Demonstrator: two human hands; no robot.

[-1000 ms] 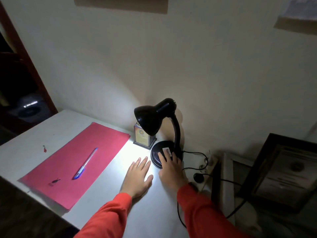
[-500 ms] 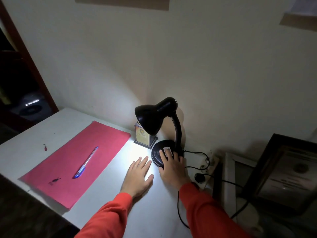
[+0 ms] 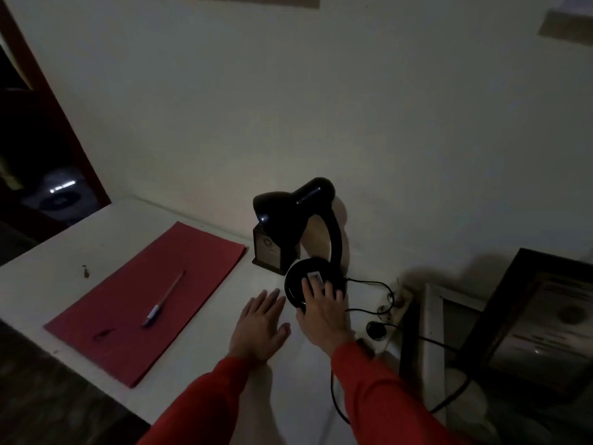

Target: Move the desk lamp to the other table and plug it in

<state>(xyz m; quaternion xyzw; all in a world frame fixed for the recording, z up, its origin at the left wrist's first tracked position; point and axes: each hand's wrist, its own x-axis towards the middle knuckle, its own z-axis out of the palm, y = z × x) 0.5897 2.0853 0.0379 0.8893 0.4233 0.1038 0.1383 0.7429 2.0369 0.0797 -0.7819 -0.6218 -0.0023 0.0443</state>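
Dimly, right hand [image 3: 322, 311] fingers [image 3: 308, 285] flat on unlit lamp [image 3: 316, 281] base, switch half-hidden

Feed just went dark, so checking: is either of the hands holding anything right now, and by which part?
Nothing is held. The right hand rests fingers on the desk lamp base by its switch, not gripping. The left hand lies flat on the table.
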